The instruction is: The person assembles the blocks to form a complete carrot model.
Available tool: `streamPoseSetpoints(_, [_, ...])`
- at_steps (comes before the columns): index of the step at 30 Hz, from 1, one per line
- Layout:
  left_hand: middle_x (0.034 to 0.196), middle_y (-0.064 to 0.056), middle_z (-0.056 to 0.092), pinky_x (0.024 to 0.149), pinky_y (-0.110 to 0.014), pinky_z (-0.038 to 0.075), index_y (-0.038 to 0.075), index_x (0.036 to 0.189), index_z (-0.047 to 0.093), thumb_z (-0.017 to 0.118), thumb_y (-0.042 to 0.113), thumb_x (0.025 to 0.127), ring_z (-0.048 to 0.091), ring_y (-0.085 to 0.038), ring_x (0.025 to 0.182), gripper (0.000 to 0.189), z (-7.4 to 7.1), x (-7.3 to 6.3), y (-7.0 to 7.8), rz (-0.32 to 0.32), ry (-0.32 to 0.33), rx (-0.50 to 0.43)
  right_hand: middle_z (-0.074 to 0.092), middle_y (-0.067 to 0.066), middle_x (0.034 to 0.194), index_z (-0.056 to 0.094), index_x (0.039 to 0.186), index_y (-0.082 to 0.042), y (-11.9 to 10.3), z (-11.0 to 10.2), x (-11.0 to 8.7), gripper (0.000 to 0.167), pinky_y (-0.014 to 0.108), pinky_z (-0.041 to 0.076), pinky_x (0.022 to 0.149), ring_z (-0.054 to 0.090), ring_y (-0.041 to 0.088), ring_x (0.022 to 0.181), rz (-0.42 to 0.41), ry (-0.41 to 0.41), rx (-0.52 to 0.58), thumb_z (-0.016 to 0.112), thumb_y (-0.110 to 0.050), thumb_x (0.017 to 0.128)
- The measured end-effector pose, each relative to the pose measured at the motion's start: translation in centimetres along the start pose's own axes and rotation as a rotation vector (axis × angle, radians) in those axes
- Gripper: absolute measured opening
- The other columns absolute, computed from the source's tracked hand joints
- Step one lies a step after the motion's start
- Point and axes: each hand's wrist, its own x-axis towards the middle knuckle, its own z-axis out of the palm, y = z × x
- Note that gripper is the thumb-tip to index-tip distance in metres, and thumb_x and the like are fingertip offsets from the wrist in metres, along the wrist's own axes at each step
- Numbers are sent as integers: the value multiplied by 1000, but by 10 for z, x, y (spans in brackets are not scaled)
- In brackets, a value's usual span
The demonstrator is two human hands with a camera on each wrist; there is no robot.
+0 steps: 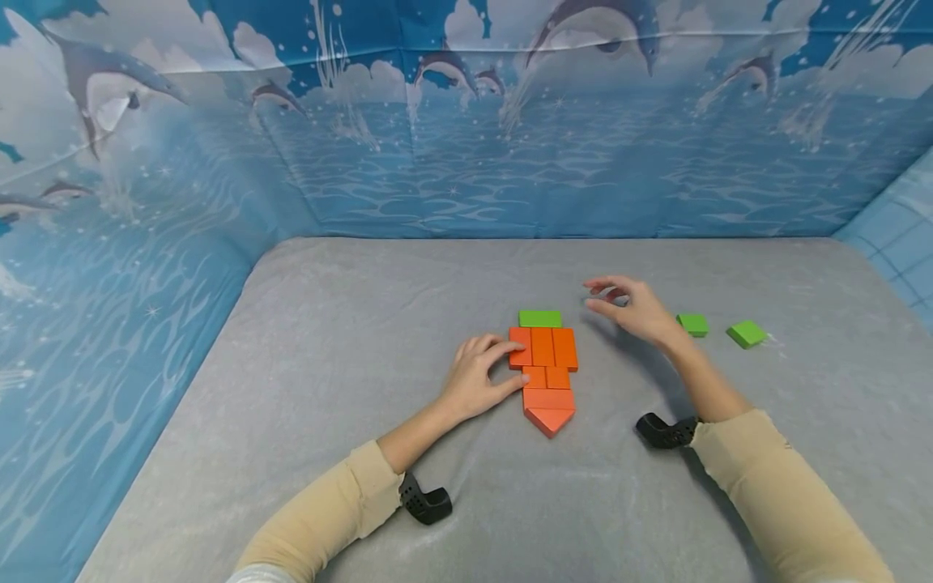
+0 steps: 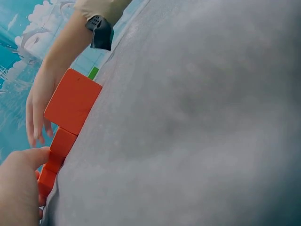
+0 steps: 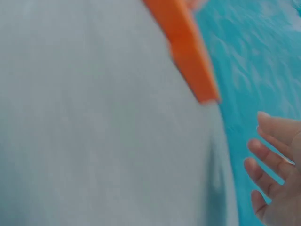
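Flat orange blocks lie together on the grey cloth in the head view. Three upright rectangular blocks point(image 1: 543, 348) form a row above two smaller blocks point(image 1: 547, 377), then a lighter orange crosswise block point(image 1: 549, 399) and a triangular block point(image 1: 550, 419) pointing toward the person. A green rectangular block point(image 1: 540, 318) lies against the far end. My left hand point(image 1: 474, 380) rests at the left side, its index fingertip and thumb touching orange blocks. Off to the right, my right hand point(image 1: 632, 309) hovers above the cloth with loosely bent fingers, holding nothing.
Two loose green blocks, one nearer point(image 1: 692, 325) and one farther right point(image 1: 747, 334), lie beyond the right wrist. Black wrist devices point(image 1: 426, 500) sit under both sleeves. Blue dolphin-print curtain point(image 1: 466, 162) surrounds the grey surface point(image 1: 350, 308) at the back and sides.
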Motion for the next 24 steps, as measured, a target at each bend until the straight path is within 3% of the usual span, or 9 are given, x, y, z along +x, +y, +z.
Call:
streamPoseSetpoints(5, [110,-3,56,97,-40,31,20,117,61,66,40,81,46,-21,107,42,0,-1,0,-6,0,9,53,21,116,53,124,0,13,-29,-27,44,32,40,70,48,30,99,69,191,-62,56,-29,91])
streamPoseSetpoints(10, [110,-3,56,96,-40,32,20,117,61,66,40,81,46,-21,106,42,0,0,0,-3,5,9,52,25,112,53,122,5,29,-42,-54,42,27,37,67,46,33,94,93,306,-134,58,-23,90])
streamPoseSetpoints(17, [110,-2,55,95,-40,32,20,118,61,65,40,81,46,-20,103,42,1,0,-1,-4,3,2,48,32,105,50,120,12,44,-42,-74,44,54,39,72,48,46,90,106,370,-219,63,-14,87])
streamPoseSetpoints(24, [110,-2,55,96,-39,32,20,118,61,66,40,81,46,-20,104,42,1,1,-1,-1,0,13,51,32,99,51,117,16,54,-34,-78,47,45,44,64,53,42,83,173,424,-301,66,-14,84])
